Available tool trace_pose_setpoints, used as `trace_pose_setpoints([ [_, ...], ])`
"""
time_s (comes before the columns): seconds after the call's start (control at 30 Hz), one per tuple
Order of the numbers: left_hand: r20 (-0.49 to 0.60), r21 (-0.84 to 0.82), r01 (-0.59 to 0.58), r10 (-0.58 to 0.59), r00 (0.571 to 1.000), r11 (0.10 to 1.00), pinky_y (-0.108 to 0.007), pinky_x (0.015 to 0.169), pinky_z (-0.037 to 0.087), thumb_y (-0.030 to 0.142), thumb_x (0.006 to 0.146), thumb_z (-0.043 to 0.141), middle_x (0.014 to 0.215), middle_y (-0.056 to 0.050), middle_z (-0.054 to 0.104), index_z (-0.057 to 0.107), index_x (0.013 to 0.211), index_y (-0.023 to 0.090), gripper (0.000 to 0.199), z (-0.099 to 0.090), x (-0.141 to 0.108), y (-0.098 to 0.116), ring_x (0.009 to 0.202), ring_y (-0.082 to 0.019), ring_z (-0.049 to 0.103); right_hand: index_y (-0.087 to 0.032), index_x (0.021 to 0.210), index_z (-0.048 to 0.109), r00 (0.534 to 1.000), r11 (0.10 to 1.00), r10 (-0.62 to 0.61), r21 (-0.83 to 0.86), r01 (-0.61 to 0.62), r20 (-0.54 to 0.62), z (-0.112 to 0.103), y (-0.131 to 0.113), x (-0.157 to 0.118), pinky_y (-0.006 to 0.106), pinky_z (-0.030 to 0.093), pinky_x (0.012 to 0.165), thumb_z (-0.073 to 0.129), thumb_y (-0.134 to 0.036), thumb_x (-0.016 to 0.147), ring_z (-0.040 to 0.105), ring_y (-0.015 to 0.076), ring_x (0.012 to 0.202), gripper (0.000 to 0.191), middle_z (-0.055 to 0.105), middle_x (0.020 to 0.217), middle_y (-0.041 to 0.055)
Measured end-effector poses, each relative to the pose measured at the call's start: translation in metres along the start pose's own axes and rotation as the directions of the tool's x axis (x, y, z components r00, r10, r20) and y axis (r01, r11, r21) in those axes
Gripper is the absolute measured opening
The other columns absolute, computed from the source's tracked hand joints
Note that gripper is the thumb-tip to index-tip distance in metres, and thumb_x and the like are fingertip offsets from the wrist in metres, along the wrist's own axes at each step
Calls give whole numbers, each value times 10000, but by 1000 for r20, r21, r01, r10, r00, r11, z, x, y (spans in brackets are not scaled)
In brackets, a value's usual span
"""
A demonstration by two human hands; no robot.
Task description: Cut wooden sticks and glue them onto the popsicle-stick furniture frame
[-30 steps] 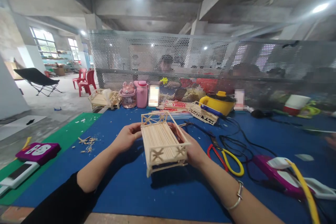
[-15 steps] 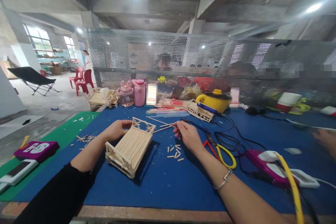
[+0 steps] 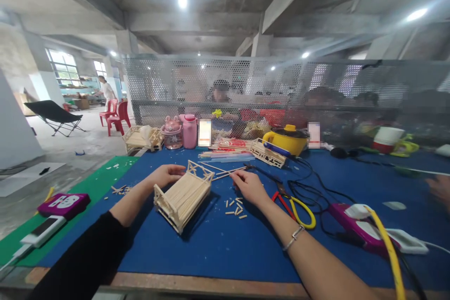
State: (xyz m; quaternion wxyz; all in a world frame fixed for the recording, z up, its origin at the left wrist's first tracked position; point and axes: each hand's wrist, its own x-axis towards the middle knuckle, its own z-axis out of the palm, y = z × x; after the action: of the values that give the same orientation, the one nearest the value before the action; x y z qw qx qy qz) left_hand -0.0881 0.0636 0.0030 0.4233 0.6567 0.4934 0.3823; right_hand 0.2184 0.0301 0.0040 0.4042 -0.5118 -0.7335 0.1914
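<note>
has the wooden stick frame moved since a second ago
Yes: the wooden stick frame has moved left, farther from the red-and-yellow-handled tool, and its angle has turned too.

Free room on the near blue mat (image 3: 225, 251), with stick frame (image 3: 187, 194) and pliers (image 3: 282, 190) as obstacles beyond

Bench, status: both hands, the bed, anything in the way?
Left hand at the bed, contact unclear. Right hand at the long sticks, grip unclear. Bed slat-side up. Offcuts right of it, near right hand.

2 forearms (image 3: 309, 249) reach forward, left hand (image 3: 163, 177) loosely curved, right hand's (image 3: 249, 186) fingers (image 3: 237, 176) bent.
</note>
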Motion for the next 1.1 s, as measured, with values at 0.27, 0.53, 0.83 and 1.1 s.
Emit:
trace_pose_setpoints([
  [0.27,-620,210,66,80,781,976,-468,912,441,528,752,494,1151,-155,610,521,1193,149,582,-12,-91,19,1014,-288,604,-167,765,657,999,997,-30,-69,31,14,-2,7,3,236,403,558,438,-364,806,557,147,571,297,634,614,14],
  [0.53,-393,430,52,135,910,901,-493,1101,221,534,625,679,1519,-188,105,-69,1450,139,1182,82,-161,5,1383,-327,159,-179,837,688,999,993,-52,-103,52,4,6,-3,-1,253,420,629,465,-309,777,578,159,647,265,685,731,26],
  [0.83,-231,242,-133,190,954,961,-418,1097,256,299,681,651,1410,-135,412,54,1454,145,988,39,-100,0,1269,-261,425,-177,860,689,998,990,-38,-134,32,-48,-9,11,5,267,438,655,453,-334,793,610,177,706,291,709,795,49],
  [1.1,-172,184,-115,147,974,976,-428,1102,236,360,781,526,1358,-130,485,454,1287,140,556,17,-79,-16,1272,-261,420,-173,867,687,1000,981,-14,-193,13,-4,-7,13,3,250,442,659,465,-248,785,611,163,705,248,705,788,34],
])
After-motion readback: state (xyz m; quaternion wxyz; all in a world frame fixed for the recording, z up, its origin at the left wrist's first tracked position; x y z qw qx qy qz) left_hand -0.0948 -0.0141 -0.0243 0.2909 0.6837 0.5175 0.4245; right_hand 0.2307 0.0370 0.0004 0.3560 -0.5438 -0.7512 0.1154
